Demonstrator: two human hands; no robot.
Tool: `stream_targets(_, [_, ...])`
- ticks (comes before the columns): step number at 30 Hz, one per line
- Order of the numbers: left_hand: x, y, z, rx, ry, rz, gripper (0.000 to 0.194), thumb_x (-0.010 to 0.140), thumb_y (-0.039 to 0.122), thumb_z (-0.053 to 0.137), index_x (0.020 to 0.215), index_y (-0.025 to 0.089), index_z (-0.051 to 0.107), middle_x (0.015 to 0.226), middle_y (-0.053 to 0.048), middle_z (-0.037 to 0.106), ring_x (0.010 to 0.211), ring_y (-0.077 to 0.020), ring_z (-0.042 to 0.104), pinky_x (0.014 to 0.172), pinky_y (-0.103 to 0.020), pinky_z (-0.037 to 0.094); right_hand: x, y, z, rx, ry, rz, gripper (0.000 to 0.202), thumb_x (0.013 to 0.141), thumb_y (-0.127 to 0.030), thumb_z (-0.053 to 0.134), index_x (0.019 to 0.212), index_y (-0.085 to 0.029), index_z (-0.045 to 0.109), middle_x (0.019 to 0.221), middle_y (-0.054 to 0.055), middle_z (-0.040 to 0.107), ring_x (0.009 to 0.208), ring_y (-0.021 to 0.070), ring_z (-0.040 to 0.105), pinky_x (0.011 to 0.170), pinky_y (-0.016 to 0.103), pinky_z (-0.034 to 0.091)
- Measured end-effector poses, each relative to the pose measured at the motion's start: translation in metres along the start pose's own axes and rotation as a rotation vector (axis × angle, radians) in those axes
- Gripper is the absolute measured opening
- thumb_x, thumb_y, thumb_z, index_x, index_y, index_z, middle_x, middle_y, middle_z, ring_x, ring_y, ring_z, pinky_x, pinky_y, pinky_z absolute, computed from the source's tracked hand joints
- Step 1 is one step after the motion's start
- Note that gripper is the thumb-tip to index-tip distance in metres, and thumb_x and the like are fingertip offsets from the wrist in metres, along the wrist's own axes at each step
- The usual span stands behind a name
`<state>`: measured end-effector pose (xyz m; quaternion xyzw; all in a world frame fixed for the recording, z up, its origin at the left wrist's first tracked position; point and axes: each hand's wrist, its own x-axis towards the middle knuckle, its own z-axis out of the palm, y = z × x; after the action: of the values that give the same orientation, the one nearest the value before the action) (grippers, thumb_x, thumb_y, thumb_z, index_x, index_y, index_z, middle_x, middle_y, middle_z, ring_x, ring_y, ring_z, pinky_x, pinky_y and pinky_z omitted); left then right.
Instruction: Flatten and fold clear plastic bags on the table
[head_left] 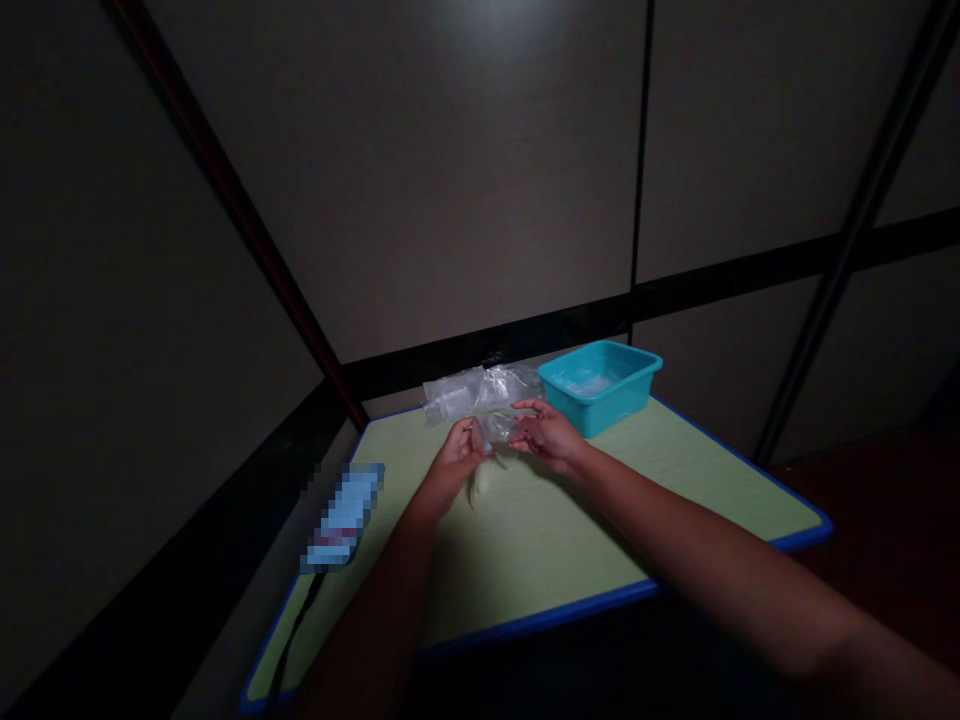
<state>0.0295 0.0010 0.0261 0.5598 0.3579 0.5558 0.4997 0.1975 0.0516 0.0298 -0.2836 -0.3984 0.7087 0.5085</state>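
Note:
Between my two hands, over the middle of the table, is a small clear plastic bag [496,430]. My left hand [456,450] is closed on the bag's left side, thumb and fingers together. At the bag's right side is my right hand [544,436], its fingers partly curled around the plastic. Just behind lies a pile of clear plastic bags [480,390] at the table's back edge. Right of the pile, a turquoise basin [622,405] has some clear plastic inside.
The pale green table [540,560] has a blue rim. On its left side lies a blurred, phone-like rectangular object [345,520] with a dark cord running toward the near left corner. Dark-trimmed panels [487,220] stand behind the table.

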Motion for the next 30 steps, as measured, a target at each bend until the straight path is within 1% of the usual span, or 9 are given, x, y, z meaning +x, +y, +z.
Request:
stream_targets(3, [-0.001, -0.001, 0.002, 0.024, -0.045, -0.050, 0.066, 0.057, 0.026, 0.081, 0.114, 0.022, 0.048, 0.100, -0.004, 0.062, 0.085, -0.0166, 0.060, 0.079, -0.028, 0.043, 0.001, -0.002, 0.000, 0.084, 0.023, -0.006, 0.030, 0.069, 0.000, 0.056, 0.090, -0.020, 0.051, 0.060, -0.005, 0.061, 0.051, 0.0108, 0.060, 0.052, 0.024, 0.053])
stream_targets(6, [-0.003, -0.004, 0.002, 0.046, -0.088, -0.131, 0.063, 0.060, 0.022, 0.079, 0.115, 0.021, 0.048, 0.088, -0.002, 0.062, 0.071, -0.0131, 0.058, 0.067, -0.025, 0.044, 0.001, -0.008, 0.001, 0.170, 0.067, -0.025, 0.028, 0.072, 0.000, 0.054, 0.092, -0.020, 0.051, 0.070, 0.000, 0.066, 0.061, 0.0114, 0.064, 0.059, 0.024, 0.054])
stream_targets(9, [-0.006, -0.004, 0.000, 0.009, -0.165, -0.251, 0.051, 0.070, 0.029, 0.072, 0.115, 0.018, 0.049, 0.084, -0.004, 0.063, 0.055, -0.0088, 0.052, 0.051, -0.022, 0.037, 0.000, -0.015, 0.001, 0.264, 0.034, -0.070, 0.021, 0.079, -0.008, 0.052, 0.095, -0.022, 0.053, 0.097, 0.002, 0.068, 0.086, 0.0124, 0.066, 0.066, 0.023, 0.053])
stream_targets(12, [-0.008, -0.001, -0.002, -0.098, -0.187, -0.391, 0.041, 0.078, 0.036, 0.063, 0.111, 0.016, 0.051, 0.076, -0.004, 0.062, 0.045, -0.0068, 0.044, 0.043, -0.020, 0.030, -0.003, -0.017, 0.001, 0.237, -0.072, -0.114, 0.020, 0.083, -0.020, 0.053, 0.101, -0.027, 0.055, 0.126, 0.000, 0.057, 0.109, 0.0142, 0.058, 0.069, 0.023, 0.051])
stream_targets(17, [-0.007, 0.007, -0.003, -0.233, -0.148, -0.495, 0.038, 0.086, 0.049, 0.045, 0.099, 0.014, 0.056, 0.066, -0.003, 0.057, 0.038, -0.0059, 0.037, 0.038, -0.019, 0.026, -0.007, -0.011, 0.002, 0.058, -0.142, -0.104, 0.023, 0.077, -0.027, 0.061, 0.099, -0.025, 0.059, 0.125, 0.003, 0.057, 0.105, 0.0179, 0.058, 0.074, 0.028, 0.049])
stream_targets(20, [-0.003, 0.004, -0.004, -0.191, -0.045, -0.447, 0.037, 0.084, 0.049, 0.048, 0.092, 0.014, 0.056, 0.067, -0.003, 0.058, 0.038, -0.0063, 0.039, 0.037, -0.020, 0.028, -0.006, -0.007, 0.002, -0.065, -0.106, -0.131, 0.018, 0.072, -0.030, 0.065, 0.088, -0.021, 0.061, 0.102, 0.004, 0.065, 0.088, 0.0163, 0.061, 0.067, 0.027, 0.049])
stream_targets(23, [0.001, -0.004, -0.007, -0.112, 0.165, -0.271, 0.037, 0.075, 0.043, 0.063, 0.100, 0.018, 0.053, 0.065, 0.001, 0.057, 0.040, -0.0069, 0.043, 0.037, -0.018, 0.030, -0.004, -0.005, 0.002, -0.214, -0.063, -0.148, 0.017, 0.072, -0.033, 0.065, 0.078, -0.018, 0.060, 0.078, 0.002, 0.063, 0.066, 0.0129, 0.059, 0.053, 0.023, 0.046])
stream_targets(26, [0.003, -0.009, -0.011, 0.000, 0.340, -0.126, 0.039, 0.064, 0.038, 0.073, 0.092, 0.018, 0.055, 0.055, 0.007, 0.049, 0.040, -0.0060, 0.043, 0.038, -0.017, 0.029, -0.005, -0.003, 0.002, -0.354, -0.127, -0.056, 0.025, 0.077, -0.041, 0.061, 0.075, -0.016, 0.061, 0.069, 0.002, 0.061, 0.055, 0.0112, 0.055, 0.047, 0.022, 0.042])
stream_targets(30, [0.000, -0.003, -0.009, 0.080, 0.273, -0.126, 0.039, 0.057, 0.040, 0.077, 0.077, 0.016, 0.055, 0.057, 0.005, 0.053, 0.043, -0.0065, 0.046, 0.041, -0.018, 0.036, -0.008, 0.008, 0.004, -0.408, -0.320, 0.098, 0.035, 0.076, -0.049, 0.063, 0.084, -0.015, 0.064, 0.085, 0.007, 0.065, 0.064, 0.0137, 0.060, 0.050, 0.023, 0.042])
